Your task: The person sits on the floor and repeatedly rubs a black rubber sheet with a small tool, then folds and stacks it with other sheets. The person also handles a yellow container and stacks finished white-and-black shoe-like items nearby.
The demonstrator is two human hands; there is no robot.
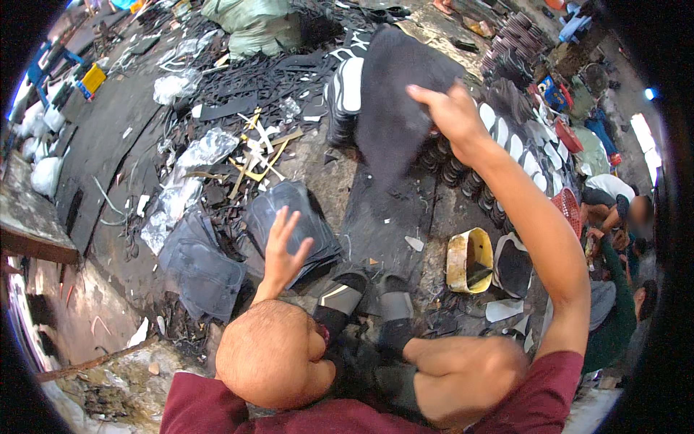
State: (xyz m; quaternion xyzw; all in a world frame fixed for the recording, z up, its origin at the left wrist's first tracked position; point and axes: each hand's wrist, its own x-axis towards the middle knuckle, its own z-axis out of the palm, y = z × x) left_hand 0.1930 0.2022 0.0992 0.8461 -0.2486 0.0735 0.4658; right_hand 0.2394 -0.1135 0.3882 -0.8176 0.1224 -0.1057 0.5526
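My right hand is raised with the arm stretched forward, gripping the edge of a large dark flat sheet. The sheet is smeared by motion and hangs tilted beside a stack of shoe soles with white tops. My left hand has its fingers spread and holds nothing. It hovers over or rests at the near edge of a stack of thin black sheets; I cannot tell whether it touches. Left of that lies another loose pile of black sheets.
Rows of soles stand to the right. A yellow-rimmed container is beside my right foot. Yellow and white strips, clear plastic and black scraps litter the floor. A big greenish sack sits far off. People crouch at the far right.
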